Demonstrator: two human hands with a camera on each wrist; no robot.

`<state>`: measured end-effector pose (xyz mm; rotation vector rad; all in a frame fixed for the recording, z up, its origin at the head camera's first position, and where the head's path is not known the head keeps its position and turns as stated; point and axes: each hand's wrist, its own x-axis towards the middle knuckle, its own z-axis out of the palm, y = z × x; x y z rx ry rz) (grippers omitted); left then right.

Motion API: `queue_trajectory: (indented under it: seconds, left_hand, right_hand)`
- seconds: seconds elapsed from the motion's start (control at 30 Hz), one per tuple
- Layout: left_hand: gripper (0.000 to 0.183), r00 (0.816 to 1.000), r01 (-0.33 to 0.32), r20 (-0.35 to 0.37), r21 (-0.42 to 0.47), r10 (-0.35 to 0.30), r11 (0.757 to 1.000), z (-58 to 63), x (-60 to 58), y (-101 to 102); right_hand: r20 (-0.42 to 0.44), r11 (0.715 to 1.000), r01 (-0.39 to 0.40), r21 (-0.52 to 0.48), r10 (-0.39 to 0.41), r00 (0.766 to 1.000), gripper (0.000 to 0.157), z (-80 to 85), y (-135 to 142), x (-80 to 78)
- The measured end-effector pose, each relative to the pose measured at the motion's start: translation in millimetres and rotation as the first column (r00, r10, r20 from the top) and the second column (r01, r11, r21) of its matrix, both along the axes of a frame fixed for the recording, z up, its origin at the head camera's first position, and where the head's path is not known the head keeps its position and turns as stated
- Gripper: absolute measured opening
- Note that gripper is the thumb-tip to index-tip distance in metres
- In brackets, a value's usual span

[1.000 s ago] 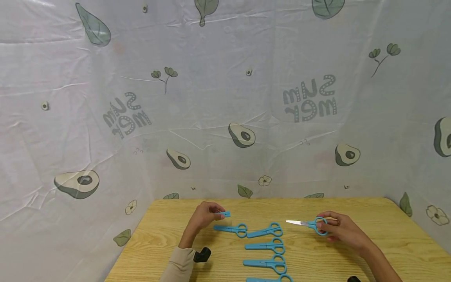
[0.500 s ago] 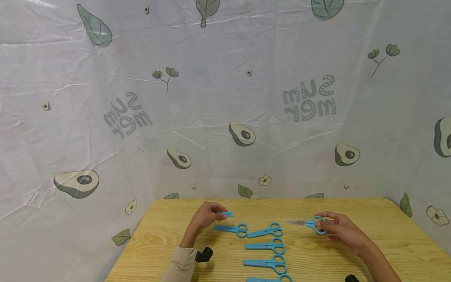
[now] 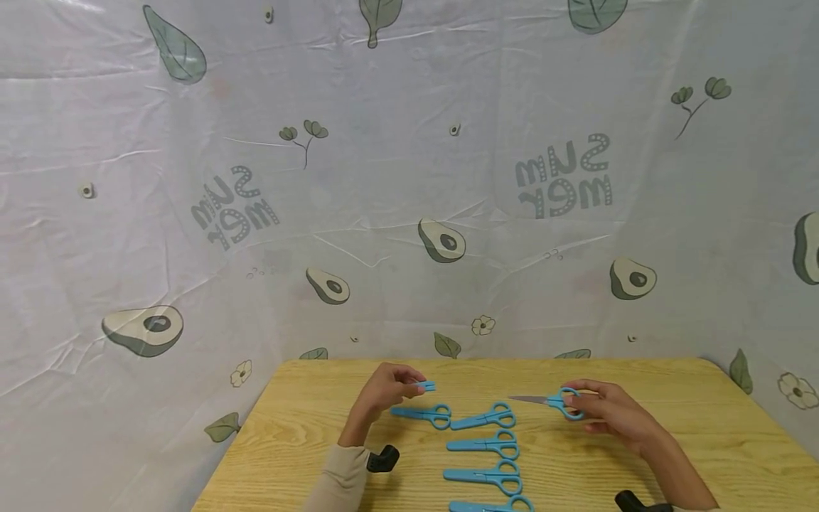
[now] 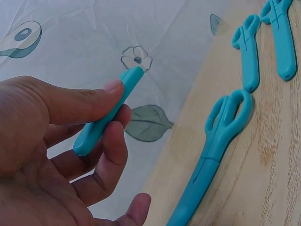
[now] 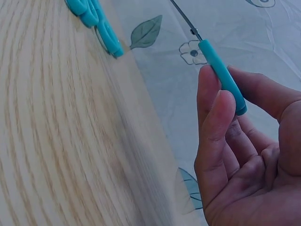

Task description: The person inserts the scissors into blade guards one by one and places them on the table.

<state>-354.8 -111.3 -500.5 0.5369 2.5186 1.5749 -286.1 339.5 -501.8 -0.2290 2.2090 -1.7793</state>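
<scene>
My left hand pinches a blue scissors sheath between thumb and fingers, above the far left part of the table. In my right hand are blue-handled scissors, gripped by the handle loops, their bare metal blades pointing left toward the sheath. A wide gap separates blade tip and sheath. Below the left hand lies a sheathed pair of scissors. To its right another sheathed pair heads a column of several more, all with handles to the right.
The wooden table ends at the back against a pale curtain printed with avocados and leaves. A sheathed pair of scissors lies nearer the front, and one at the bottom edge is cut off. Black wrist mounts show beside the arms.
My left hand has moved right with the sheath. My right hand has come slightly left with the scissors, narrowing the gap. The scissors on the table stay put.
</scene>
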Motion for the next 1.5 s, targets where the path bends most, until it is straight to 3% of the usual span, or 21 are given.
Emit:
queue_trajectory:
  seconds: [0.67,0.93,1.5]
  left_hand:
    - [0.017,0.999,0.018,0.033,0.057,-0.020,0.998,3.4,3.3,32.9]
    - [0.017,0.998,0.017,0.060,0.071,-0.021,0.997,5.2,9.3,35.9]
    - [0.016,0.995,0.021,0.090,0.085,-0.029,0.996,6.4,10.6,49.8]
  right_hand:
    - [-0.045,1.000,-0.006,-0.030,0.004,0.999,0.063,-1.5,-19.0,-10.8]
    - [-0.043,0.999,-0.019,-0.037,0.018,0.999,0.063,-1.2,-19.8,-11.8]
    - [-0.057,0.999,-0.023,-0.032,0.021,0.998,0.065,2.0,-34.0,-15.5]
